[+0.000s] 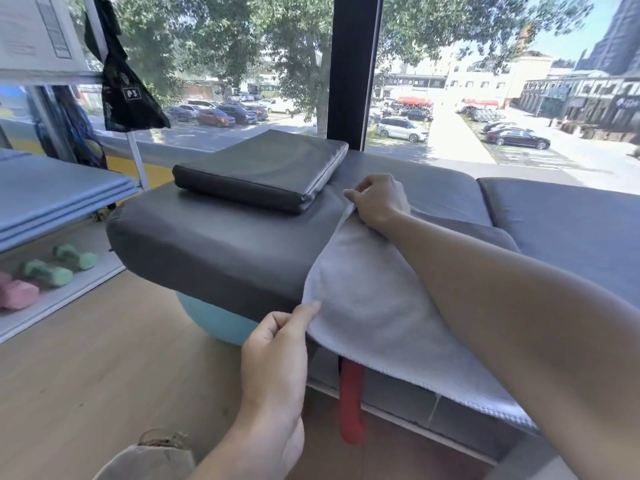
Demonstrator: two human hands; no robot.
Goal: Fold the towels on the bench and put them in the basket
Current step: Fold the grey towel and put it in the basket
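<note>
While both hands work the cloth: one pale grey, stitched-edge microfibre towel [377,306] lies spread over the front part of the dark grey padded leather counter [214,244], its near edge hanging past the counter's front.
Left hand [277,344]: low and near the camera, thumb and forefinger pinching the towel's near left corner just off the counter's front edge; the other fingers are curled in.
Right hand [379,199]: reaching across the counter, fingers curled and pinching the towel's far corner, lifted a little above the padding.
Hands relative to each other: well apart, one at each end of the towel's left edge, which runs stretched between them.
Right forearm: crosses above the towel and hides much of its right side.
Towel position: on the counter, to the right of the flat black leather cushion [263,168]; not touching it as far as I can tell.
Black cushion: lies flat on the counter's raised left end, near the window.
Under the counter: a light blue rounded ball [214,323] sits on the floor beneath the left end; a red strip [351,403] hangs down below the towel's near edge.
Left side shelf: blue folded mats [52,199] on top, green dumbbells [59,266] and pink dumbbells [17,294] on the lower level.
Hanging item: a black fabric bag [128,95] dangles by the window frame.
Bottom edge: a beige, rounded thing [152,460] with a dark rim, only partly in view; I cannot tell what it is.
Floor: light wooden boards [104,368].
</note>
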